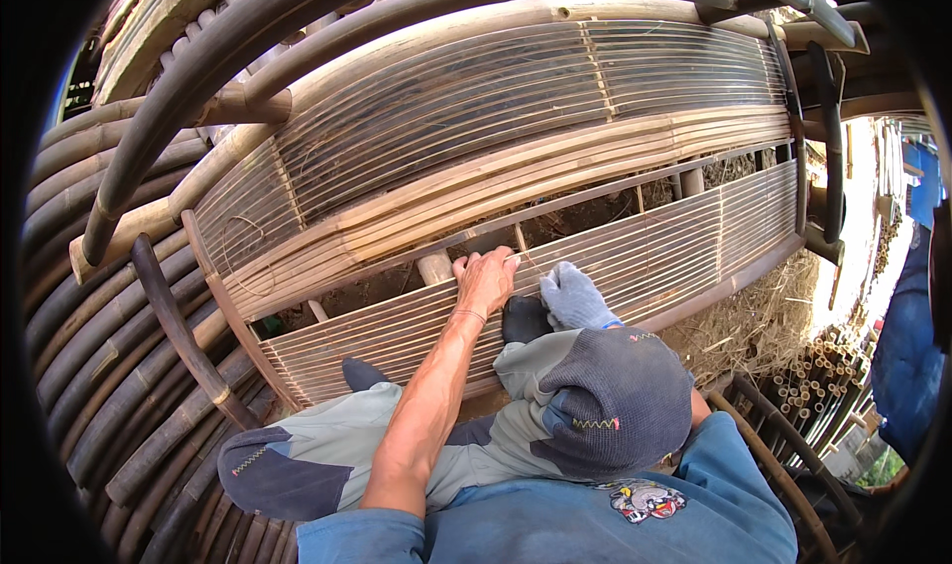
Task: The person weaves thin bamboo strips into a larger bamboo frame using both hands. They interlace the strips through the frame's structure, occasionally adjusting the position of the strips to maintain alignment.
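Observation:
A long bamboo bench frame lies before me, its seat made of thin parallel bamboo slats (654, 252). My bare left hand (485, 282) rests on the far edge of the near slat panel, fingers bent and pressed over the edge strip. Just right of it, my right hand (572, 296), in a grey knit glove, is closed near a thin cord (534, 263) that runs up to the slats by my left fingers. Whatever lies inside the gloved fist is hidden. Wider flat bamboo strips (416, 212) lie lengthwise beyond the gap.
Dark curved bamboo poles (129, 415) are stacked at the left. A thick bamboo rail (416, 29) arches along the far side. A loop of thin cord (243, 242) lies on the far-left slats. Cut bamboo ends (828, 376) and dry straw (759, 326) are at the right.

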Demonstrator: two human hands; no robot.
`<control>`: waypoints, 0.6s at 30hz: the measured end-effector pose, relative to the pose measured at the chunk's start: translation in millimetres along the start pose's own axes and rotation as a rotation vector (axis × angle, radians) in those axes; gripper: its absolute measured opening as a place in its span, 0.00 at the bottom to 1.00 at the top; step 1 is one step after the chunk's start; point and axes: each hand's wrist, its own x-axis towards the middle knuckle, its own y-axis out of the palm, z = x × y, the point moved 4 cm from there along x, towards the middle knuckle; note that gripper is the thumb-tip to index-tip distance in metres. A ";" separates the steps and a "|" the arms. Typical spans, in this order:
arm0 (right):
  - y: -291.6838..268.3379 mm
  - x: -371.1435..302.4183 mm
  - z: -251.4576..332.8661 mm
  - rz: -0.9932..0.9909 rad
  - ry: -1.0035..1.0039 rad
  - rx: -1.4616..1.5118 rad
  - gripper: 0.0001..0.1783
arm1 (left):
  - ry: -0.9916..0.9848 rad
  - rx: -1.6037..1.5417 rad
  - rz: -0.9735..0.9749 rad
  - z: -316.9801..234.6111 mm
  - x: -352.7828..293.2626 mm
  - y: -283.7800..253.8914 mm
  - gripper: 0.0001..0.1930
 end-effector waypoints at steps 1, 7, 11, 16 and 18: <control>-9.7 -3.4 4.8 0.168 -0.037 -0.007 0.18 | -0.023 -0.004 0.010 -0.6 0.4 -0.7 0.17; -98.2 -29.4 68.1 0.240 -0.475 -0.167 0.21 | -0.025 0.001 0.050 -1.7 2.6 -2.6 0.19; -135.2 -24.4 114.5 0.327 -0.692 0.968 0.22 | -0.034 0.064 0.155 -4.6 6.2 -6.6 0.20; -105.4 22.0 46.3 -0.122 -0.532 -0.816 0.27 | -0.040 -0.015 0.171 -6.1 9.0 -9.1 0.15; -70.5 -4.2 4.6 0.221 -0.593 -0.886 0.26 | -0.041 -0.012 0.174 -4.5 9.3 -8.7 0.14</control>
